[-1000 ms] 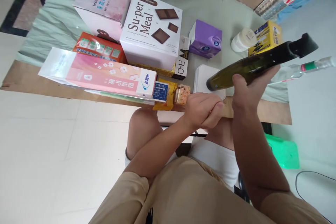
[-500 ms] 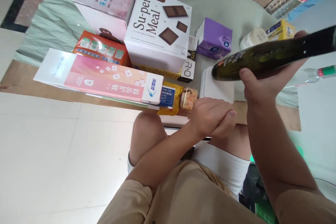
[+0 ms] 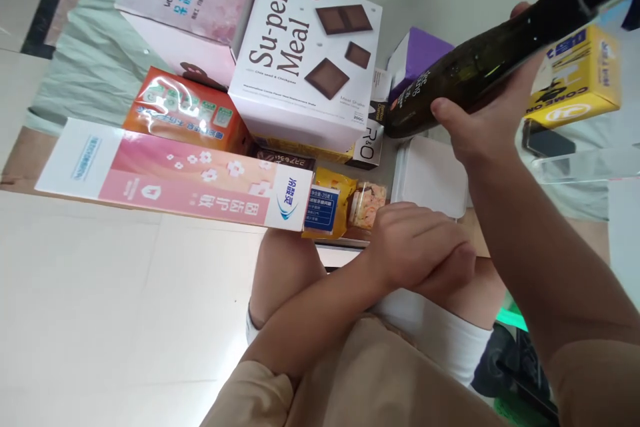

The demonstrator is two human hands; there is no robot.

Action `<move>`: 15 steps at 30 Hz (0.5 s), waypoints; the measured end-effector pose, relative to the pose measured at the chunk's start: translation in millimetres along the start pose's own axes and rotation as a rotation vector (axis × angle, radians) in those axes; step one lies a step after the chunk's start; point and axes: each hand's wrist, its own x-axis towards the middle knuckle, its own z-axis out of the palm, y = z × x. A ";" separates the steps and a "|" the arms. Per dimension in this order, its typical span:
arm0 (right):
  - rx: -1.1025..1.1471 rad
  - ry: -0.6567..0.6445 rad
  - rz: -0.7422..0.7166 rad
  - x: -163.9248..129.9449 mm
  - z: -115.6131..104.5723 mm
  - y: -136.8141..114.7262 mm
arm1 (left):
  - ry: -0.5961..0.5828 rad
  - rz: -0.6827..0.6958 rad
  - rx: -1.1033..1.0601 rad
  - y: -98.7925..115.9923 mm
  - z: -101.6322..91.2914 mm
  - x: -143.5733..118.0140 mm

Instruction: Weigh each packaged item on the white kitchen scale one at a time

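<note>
A: At the right of the counter [image 3: 440, 0], raised above it: dark green bottle [image 3: 480, 63], tilted, base down-left, neck running off the top right corner. Right hand [image 3: 487, 123] has it, grip wrapped under the lower body, thumb on the near side, fingers behind.

B: Left hand?

A: Left hand [image 3: 417, 247] low and near, over the lap at the counter's near edge. Curled loosely, nothing visible in it. Can't tell if it's fully closed.

B: Handling note?

A: My read: glass, heavy at the base, held low on the body, so the grip should stay firm and the base kept clear of the boxes under it. Cap is out of view.

B: Around it, big to small.

A: Long pink-and-white box [image 3: 175, 177] across the near left, overhanging the edge. Su-per Meal box [image 3: 305, 53] in the middle, pink box [image 3: 187, 3] far left of it, orange pack [image 3: 183, 110] between those and the long box. Yellow carton [image 3: 580, 77] right, behind the bottle. White flat box [image 3: 430, 177] directly below the bottle base. Purple box [image 3: 417, 57] partly hidden by the bottle. Small yellow packet [image 3: 327, 207] and snack cup [image 3: 367, 203] near the left hand.

B: Obstructions?

A: Crowded. Purple box and white flat box sit closest to the bottle base; little bare surface near it.
</note>
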 end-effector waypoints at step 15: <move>0.106 -0.084 0.031 -58.6 -41.8 -28.6 | -0.020 0.072 -0.049 0.8 7.2 2.5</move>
